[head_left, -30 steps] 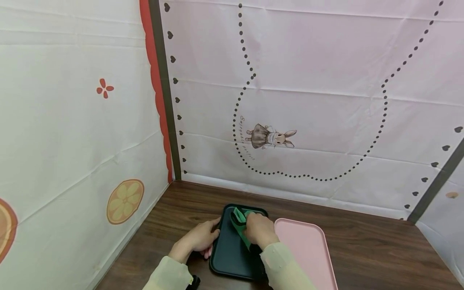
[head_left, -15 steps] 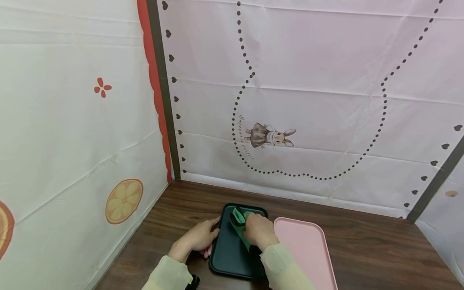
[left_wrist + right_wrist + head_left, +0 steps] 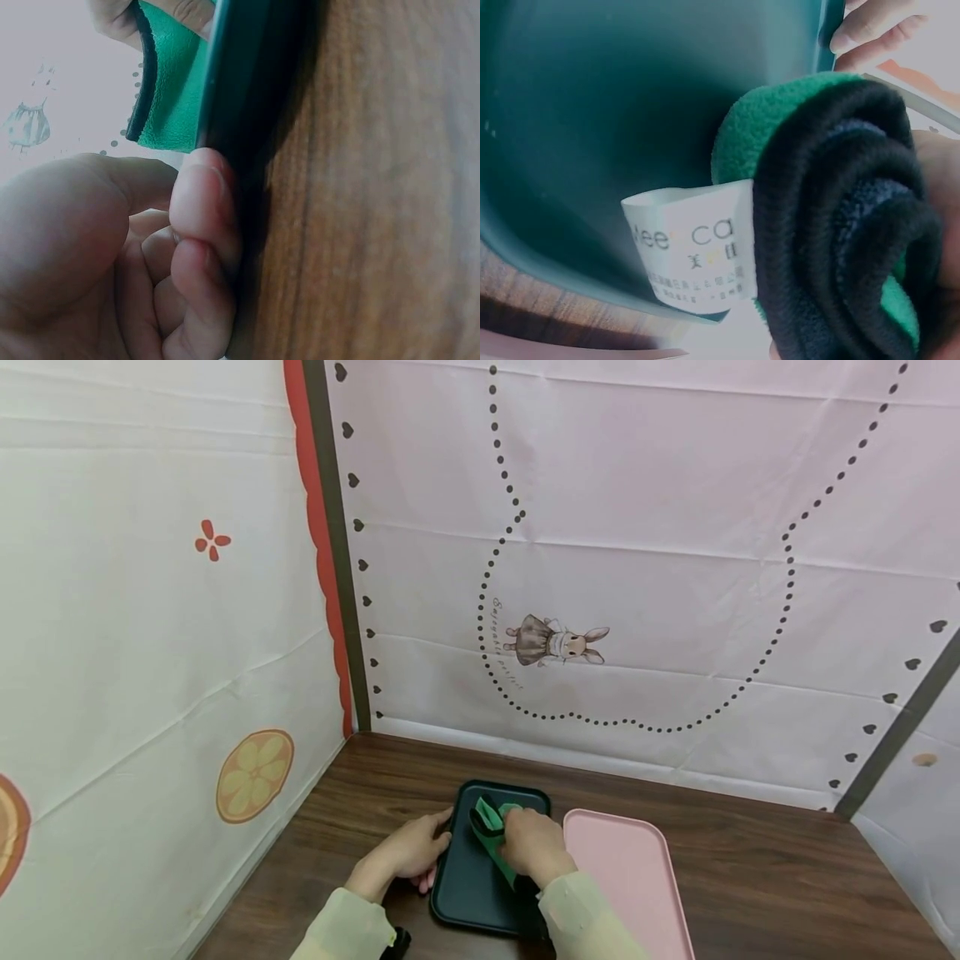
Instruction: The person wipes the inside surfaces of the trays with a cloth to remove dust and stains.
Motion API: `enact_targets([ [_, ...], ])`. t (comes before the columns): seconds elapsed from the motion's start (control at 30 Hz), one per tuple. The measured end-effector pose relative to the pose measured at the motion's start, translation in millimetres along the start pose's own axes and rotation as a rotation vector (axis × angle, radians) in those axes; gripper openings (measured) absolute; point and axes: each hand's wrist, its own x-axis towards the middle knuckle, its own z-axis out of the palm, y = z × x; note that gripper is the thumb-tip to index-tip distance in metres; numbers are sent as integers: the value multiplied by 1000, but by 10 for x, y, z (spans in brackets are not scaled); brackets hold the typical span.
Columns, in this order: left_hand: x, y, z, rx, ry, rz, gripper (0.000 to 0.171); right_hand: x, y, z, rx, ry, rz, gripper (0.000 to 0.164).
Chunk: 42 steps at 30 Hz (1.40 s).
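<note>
A dark green tray (image 3: 468, 893) lies on the wooden table in the head view. My left hand (image 3: 408, 852) holds its left edge, the thumb at the rim; the left wrist view shows several curled fingers (image 3: 202, 199) against the tray's side, close to the tabletop. My right hand (image 3: 536, 843) grips a folded green cloth (image 3: 491, 843) with black edging, down on the tray's surface. Close up in the right wrist view, the cloth (image 3: 757, 120) shows rolled layers and a white printed label (image 3: 697, 251). The right fingers are mostly hidden behind the cloth there.
A pink tray (image 3: 626, 877) lies just right of the green one, partly under the right forearm in the head view. Printed white sheeting (image 3: 637, 568) walls the table (image 3: 750, 877) at the back and left.
The right hand and cloth have shifted slightly toward the person on the tray. The left hand stays at the tray's edge, and the camera view has shifted a little.
</note>
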Motion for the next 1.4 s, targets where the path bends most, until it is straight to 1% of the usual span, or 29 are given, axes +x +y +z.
enact_targets([
  [0.27,-17,25,-4,-8,-5,1,59,-35,-11,17,-3,-1,-5,19],
  [0.57,-13,20,-6,-20,-12,-2,59,-49,-32,24,9,-37,5,33],
  [0.7,-6,12,-3,-28,-18,-3,58,-47,-33,23,4,-54,10,34],
  [0.97,3,12,-4,-31,-16,3,59,-89,-60,20,-22,-56,2,45],
  [1.13,9,2,-6,-26,-15,5,59,-96,-73,19,-22,-65,1,46],
  [1.4,20,-22,-1,-20,-12,7,59,-105,-76,43,-41,-58,-9,41],
])
